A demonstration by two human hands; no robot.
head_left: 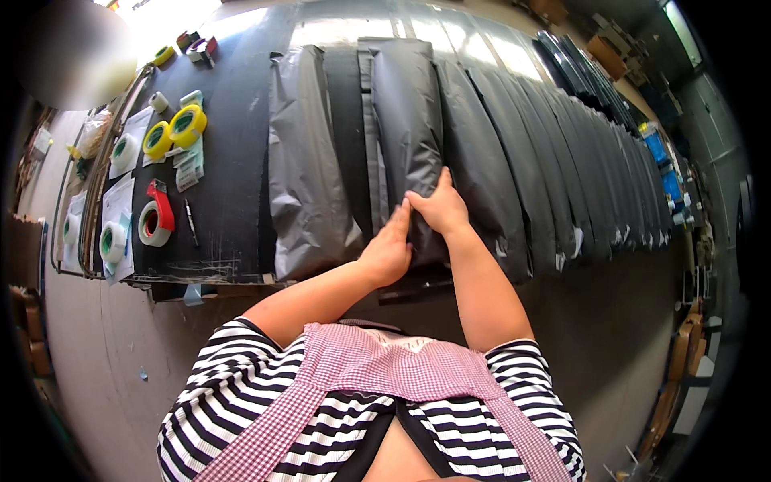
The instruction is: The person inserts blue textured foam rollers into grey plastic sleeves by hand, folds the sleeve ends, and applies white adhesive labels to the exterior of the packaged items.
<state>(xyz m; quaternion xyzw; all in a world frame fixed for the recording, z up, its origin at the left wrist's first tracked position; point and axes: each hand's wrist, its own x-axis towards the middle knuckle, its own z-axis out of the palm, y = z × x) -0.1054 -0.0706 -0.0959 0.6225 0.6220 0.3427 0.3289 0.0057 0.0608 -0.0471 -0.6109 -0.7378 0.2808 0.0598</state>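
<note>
While flat, fingers [440, 183] on grey bag [408, 120]

Black worktable [233, 153]: row of grey poly bags [309, 153], tape rolls [175, 132].

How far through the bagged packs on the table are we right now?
A long row of sealed grey packs already lies overlapped toward the right. Both hands, left hand and right hand, press flat on the current pack. One looser grey bag on the left looks unfinished. Tape rolls sit unused.
</note>
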